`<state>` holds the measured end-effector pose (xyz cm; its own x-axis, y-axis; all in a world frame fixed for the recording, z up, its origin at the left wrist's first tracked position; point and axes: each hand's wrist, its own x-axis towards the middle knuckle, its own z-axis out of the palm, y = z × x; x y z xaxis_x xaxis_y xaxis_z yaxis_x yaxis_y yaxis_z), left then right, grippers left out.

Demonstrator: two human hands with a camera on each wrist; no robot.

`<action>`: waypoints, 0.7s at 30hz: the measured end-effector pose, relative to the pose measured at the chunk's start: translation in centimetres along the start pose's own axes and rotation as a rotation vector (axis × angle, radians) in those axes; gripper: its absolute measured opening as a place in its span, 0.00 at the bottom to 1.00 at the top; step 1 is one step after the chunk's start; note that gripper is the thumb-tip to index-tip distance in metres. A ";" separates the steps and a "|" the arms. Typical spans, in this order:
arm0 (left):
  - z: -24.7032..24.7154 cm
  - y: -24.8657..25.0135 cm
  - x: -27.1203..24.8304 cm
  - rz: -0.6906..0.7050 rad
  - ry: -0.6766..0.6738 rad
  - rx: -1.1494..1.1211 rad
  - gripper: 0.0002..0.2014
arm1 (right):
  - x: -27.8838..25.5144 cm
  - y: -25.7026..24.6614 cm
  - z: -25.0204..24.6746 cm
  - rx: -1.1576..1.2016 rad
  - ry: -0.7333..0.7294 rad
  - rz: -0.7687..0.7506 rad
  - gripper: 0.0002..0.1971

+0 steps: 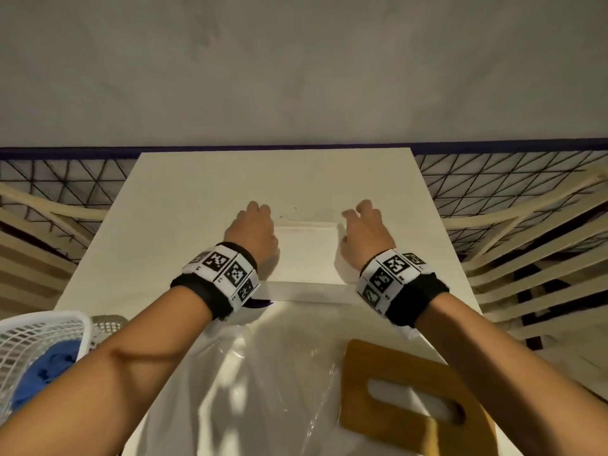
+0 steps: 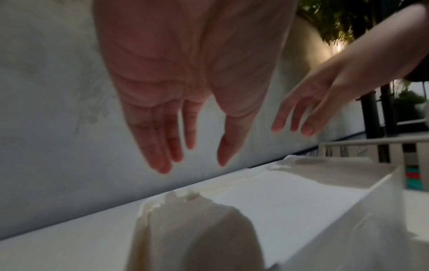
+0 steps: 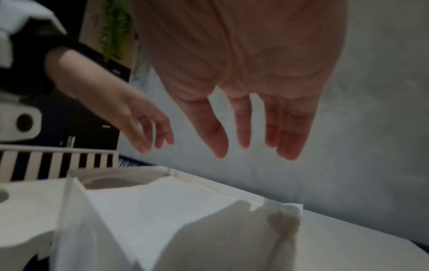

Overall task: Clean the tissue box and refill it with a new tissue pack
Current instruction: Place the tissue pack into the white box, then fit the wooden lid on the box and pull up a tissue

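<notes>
Both our hands hover spread and empty: left hand (image 1: 251, 230), right hand (image 1: 367, 233), flanking the tissue box (image 1: 307, 255), likely to seat the tissue stack (image 3: 162, 203). Wooden lid (image 1: 408, 399) waits nearby, presumably for closing.

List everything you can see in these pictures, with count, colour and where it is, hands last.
White rectangular tissue box: one, white, table centre, open, tissues inside.
Brown wooden lid with slot: one, brown, near right of table.
Clear plastic wrapper: one, transparent, near centre.
White mesh basket: one, white, near left, blue cloth inside.
White table: one, white, against wall.
Left hand: open, above box's left end.
Right hand: open, above box's right end.
</notes>
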<state>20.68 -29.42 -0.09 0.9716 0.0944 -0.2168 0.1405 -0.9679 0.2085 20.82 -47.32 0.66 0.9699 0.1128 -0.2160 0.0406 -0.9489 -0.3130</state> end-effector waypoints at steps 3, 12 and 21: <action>1.1 0.1 -0.1 0.080 -0.236 0.033 0.24 | 0.3 0.3 1.7 -0.124 -0.220 -0.003 0.19; 2.3 -1.2 -1.1 0.082 -0.409 0.049 0.26 | 0.7 1.3 4.0 0.104 -0.278 0.065 0.06; 1.9 -5.2 -5.0 0.000 -0.122 -0.341 0.51 | -7.2 7.8 1.8 0.246 0.032 0.031 0.14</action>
<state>14.70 -25.32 -1.90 0.9448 0.0457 -0.3246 0.2157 -0.8323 0.5107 13.74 -54.98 -1.87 0.9770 0.0715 -0.2010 -0.0454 -0.8510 -0.5232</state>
